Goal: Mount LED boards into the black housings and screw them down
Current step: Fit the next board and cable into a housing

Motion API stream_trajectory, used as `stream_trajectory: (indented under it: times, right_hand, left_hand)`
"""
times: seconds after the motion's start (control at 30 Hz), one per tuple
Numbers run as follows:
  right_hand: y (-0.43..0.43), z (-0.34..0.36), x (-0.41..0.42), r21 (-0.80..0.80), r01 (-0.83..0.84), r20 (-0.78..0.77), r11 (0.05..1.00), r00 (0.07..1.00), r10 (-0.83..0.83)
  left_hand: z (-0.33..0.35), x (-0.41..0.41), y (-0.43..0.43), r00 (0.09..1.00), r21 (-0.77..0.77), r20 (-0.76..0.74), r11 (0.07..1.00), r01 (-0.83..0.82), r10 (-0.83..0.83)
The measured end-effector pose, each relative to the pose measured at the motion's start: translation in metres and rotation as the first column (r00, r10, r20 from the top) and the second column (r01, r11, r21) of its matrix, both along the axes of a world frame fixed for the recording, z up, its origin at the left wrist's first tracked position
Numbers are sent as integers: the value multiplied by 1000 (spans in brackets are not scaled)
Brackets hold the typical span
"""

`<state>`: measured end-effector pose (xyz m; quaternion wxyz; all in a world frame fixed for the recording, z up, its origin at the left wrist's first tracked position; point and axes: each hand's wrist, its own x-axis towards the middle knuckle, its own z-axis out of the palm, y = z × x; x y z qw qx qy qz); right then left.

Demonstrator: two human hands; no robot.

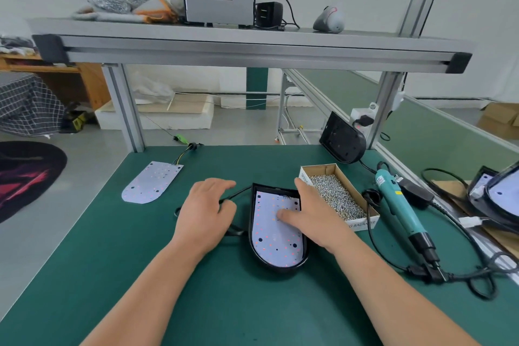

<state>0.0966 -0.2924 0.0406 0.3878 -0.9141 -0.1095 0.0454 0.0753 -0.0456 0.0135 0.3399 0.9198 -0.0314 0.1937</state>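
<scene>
— Where is the board?

— In the housing, mid-worktop. It lies flat inside the black rim, with the rounded end toward the person.

— And the hands?

— The right hand rests on it. The thumb lies straight on the board's white face, and the fingers reach flat over the housing's right edge. That grip is spread and pinches nothing.

— The left?

— The left hand sits just beside the housing's left edge, palm down. Its fingers are bent over a black cable that runs out from the housing's far corner. I cannot tell from here whether that grip pinches the cable or only covers it.

— Screws?

— There is a cardboard box heaped with screws, just right of the housing. The right hand's fingers lie against its near corner (they hide that corner, so I can't swear they touch). Right of the box a teal screwdriver lies on its side, with its cord looping toward the worktop's right edge.

— Anything else out?

— A second board lies bare at the far left of the worktop, with wires at its far end. Another housing leans against the post at the back right. A third one, with a white board in it, sits at the right and is partly cut off from view.
</scene>
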Motion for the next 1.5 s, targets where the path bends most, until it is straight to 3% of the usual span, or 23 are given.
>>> stream_trajectory:
  times: [0.33, 0.5, 0.6, 0.7, 0.83, 1.1, 1.17, 1.27, 1.33, 1.4, 1.5]
  right_hand:
    - [-11, 2, 0, 73, 12, 76, 997, 997, -18]
    - [-34, 27, -5, 332, 41, 141, 942, 986, -93]
    - [-73, 39, -11, 222, 126, 249, 967, 951, -181]
    - [-120, 32, -14, 11, 334, 326, 942, 890, -320]
    - [-172, 7, -24, -231, 532, 330, 814, 830, -449]
    - [-188, 2, -33, -497, 477, 215, 725, 877, -430]
    - [-188, 0, -32, -415, 491, 176, 766, 869, -462]
    - [-194, -3, -31, -42, 516, 36, 856, 857, -514]
    - [-198, -5, -32, 214, 526, -25, 823, 846, -533]
    - [-199, -6, -32, 438, 526, -98, 729, 834, -543]
    - [-197, -3, -33, 556, 514, -155, 654, 836, -526]
  left_hand:
    - [7, -7, 3, 997, -11, -45, 998, -61, 60]
    - [17, -10, 12, 990, -76, -107, 992, -96, 88]
    - [20, -10, 22, 956, 44, -290, 997, 67, -51]
    - [18, -8, 25, 910, 227, -414, 965, 135, -30]
    - [15, -6, 33, 933, 216, -358, 969, 117, -33]
    - [6, -7, 21, 990, 19, -132, 998, 52, -49]
    - [9, -9, 19, 994, -32, -56, 995, 92, -93]
    - [15, -15, 20, 977, -75, -112, 982, 173, -181]
    - [16, -17, 25, 945, -187, -222, 961, 202, -242]
    - [18, -17, 37, 914, -314, -288, 930, 190, -284]
    - [23, -17, 52, 929, -470, -235, 870, 149, -286]
